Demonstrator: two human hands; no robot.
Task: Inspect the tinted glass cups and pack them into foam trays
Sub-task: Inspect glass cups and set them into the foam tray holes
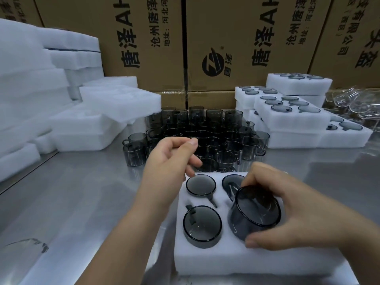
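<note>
Here, a tinted cup (pixel 255 210) is gripped in the right hand (pixel 287 206), with the thumb on its near side and the fingers curled over its far side. The cup is tilted, its mouth turned up and to the left, at the near right pocket of a foam tray (pixel 257 262). Whether its base is touching the foam cannot be told. The tray is set at the near edge of the table (pixel 82 192).

Three pockets are filled: a near left cup (pixel 202 225), a far left cup (pixel 201 185) and a far right cup (pixel 232 181), the last partly hidden.

The left hand (pixel 172 159) is held above the tray's far left corner, fingers loosely curled, nothing gripped.

Beyond the tray, loose cups (pixel 205 130) are crowded upright mid-table. Filled trays (pixel 292 118) are stacked toward the far right corner, empty trays (pixel 82 112) are piled along the left edge, and cardboard boxes (pixel 226 48) are ranged at the far edge.
</note>
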